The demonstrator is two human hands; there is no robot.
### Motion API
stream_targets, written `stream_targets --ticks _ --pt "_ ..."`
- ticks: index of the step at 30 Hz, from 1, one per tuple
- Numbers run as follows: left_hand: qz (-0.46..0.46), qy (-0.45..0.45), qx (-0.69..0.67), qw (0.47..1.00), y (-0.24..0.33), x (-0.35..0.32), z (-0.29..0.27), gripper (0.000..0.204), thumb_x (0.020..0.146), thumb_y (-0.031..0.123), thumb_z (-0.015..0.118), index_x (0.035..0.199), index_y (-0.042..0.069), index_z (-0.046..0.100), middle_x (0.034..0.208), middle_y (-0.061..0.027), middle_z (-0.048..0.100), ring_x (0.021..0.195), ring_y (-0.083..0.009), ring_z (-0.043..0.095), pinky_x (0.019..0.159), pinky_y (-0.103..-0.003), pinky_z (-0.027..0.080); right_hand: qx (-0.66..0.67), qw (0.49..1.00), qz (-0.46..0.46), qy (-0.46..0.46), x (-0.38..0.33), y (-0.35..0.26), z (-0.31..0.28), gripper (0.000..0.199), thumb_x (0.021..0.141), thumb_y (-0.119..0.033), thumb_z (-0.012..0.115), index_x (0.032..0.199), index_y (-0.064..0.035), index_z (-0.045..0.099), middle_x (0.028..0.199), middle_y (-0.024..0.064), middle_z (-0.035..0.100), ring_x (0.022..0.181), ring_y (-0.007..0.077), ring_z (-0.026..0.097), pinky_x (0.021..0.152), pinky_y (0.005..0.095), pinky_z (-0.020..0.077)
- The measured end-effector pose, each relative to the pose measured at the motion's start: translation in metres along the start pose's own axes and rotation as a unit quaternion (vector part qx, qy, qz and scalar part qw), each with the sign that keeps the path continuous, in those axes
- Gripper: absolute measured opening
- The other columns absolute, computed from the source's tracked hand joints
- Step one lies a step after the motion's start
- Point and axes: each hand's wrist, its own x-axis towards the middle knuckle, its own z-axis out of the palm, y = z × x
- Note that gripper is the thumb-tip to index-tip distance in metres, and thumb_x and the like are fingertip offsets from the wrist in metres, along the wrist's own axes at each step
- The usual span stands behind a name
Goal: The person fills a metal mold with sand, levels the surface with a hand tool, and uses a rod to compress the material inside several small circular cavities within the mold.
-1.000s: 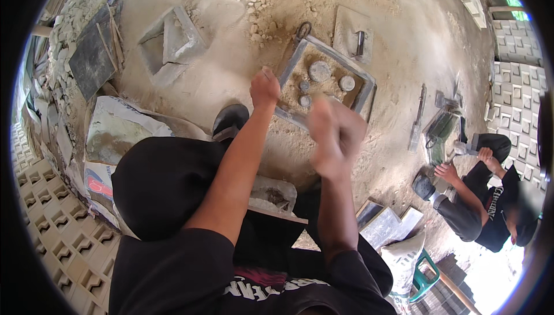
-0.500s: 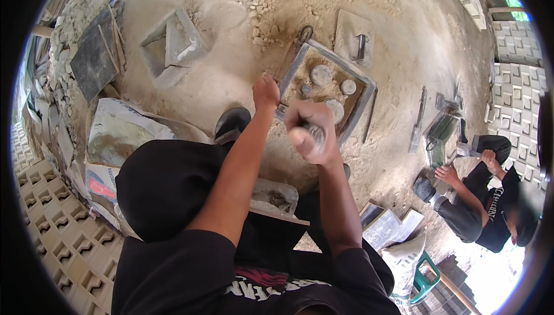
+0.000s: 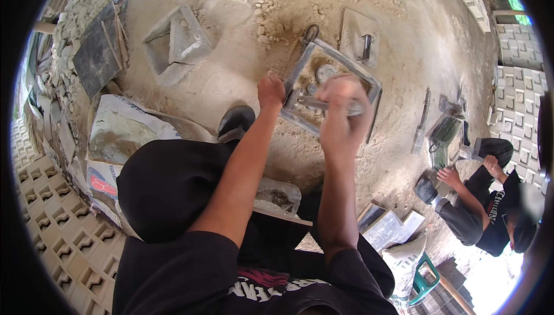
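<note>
A square grey mould frame [image 3: 350,64] lies on the dusty ground in front of me, with sandy material and round grey discs [image 3: 326,72] inside. My left hand [image 3: 271,89] is closed at the frame's left side; whatever lies within its fingers is hidden. Over the near part of the frame, my right hand [image 3: 346,110] is raised and smeared by motion. It grips a grey bar-like tool [image 3: 311,102], whose end points left. My right hand covers some of the discs.
Beyond the frame lies a flat slab [image 3: 352,29] with a dark cylindrical handle [image 3: 366,47]. An angular grey block form [image 3: 199,44] is at the far left, near a sack [image 3: 112,124]. At right, a co-worker [image 3: 490,199] sits by another mould [image 3: 444,139]. Patterned blocks [image 3: 63,228] are stacked at left.
My right hand has moved away from me and to the right with the bar-like tool, which now lies more sideways. My left hand stays at the frame's side. The view has shifted slightly.
</note>
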Motion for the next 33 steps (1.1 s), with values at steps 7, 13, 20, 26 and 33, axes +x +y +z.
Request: stream_targets --ticks 7,13,20,26,33 --pt "0.003 0.005 -0.007 1.0 -0.002 0.0 0.0 0.056 0.096 0.035 0.031 0.083 -0.005 0.068 0.088 -0.0312 0.064 0.09 -0.049 0.061 0.084 -0.053 0.045 0.033 0.998 0.046 -0.017 -0.016 0.004 -0.002 0.047 0.104 -0.017 0.041 0.058 -0.0074 0.04 0.052 -0.0036 0.037 0.047 0.006 0.031 0.043 0.0274 0.0211" --pt "-0.006 -0.008 -0.057 0.998 0.004 -0.002 -0.003 0.055 0.094 0.034 0.032 0.08 -0.002 0.071 0.085 -0.028 0.066 0.089 -0.0463 0.063 0.084 -0.05 0.047 0.031 0.998 -0.012 0.058 -0.019 0.02 0.01 0.048 0.103 -0.019 0.042 0.057 -0.009 0.039 0.05 -0.004 0.038 0.044 0.0057 0.032 0.04 0.0266 0.0189" --pt "0.016 -0.007 -0.051 0.999 -0.001 -0.002 -0.001 0.051 0.091 0.031 0.034 0.079 0.0 0.073 0.084 -0.0265 0.067 0.09 -0.0452 0.063 0.085 -0.048 0.047 0.099 0.99 -0.022 0.098 -0.029 0.013 0.01 0.051 0.1 -0.026 0.052 0.056 -0.0046 0.042 0.051 -0.0014 0.041 0.049 0.0062 0.032 0.044 0.0274 0.0224" --pt "-0.005 -0.04 -0.036 0.999 -0.002 0.001 -0.002 0.055 0.094 0.033 0.031 0.079 -0.003 0.071 0.088 -0.0286 0.066 0.093 -0.0472 0.062 0.085 -0.051 0.046 0.056 0.996 0.0 0.072 -0.019 0.02 0.011 0.05 0.101 -0.024 0.049 0.057 -0.0026 0.042 0.05 -0.0005 0.043 0.048 0.0067 0.036 0.044 0.0268 0.0262" --pt "-0.031 -0.012 0.019 0.999 0.006 -0.007 -0.001 0.062 0.098 0.04 0.029 0.086 -0.007 0.068 0.088 -0.0321 0.065 0.092 -0.0492 0.061 0.086 -0.054 0.046 0.052 0.996 -0.029 0.066 -0.007 0.031 0.015 0.05 0.101 -0.021 0.049 0.054 -0.0047 0.041 0.049 -0.0005 0.042 0.043 0.0074 0.037 0.041 0.0259 0.0249"
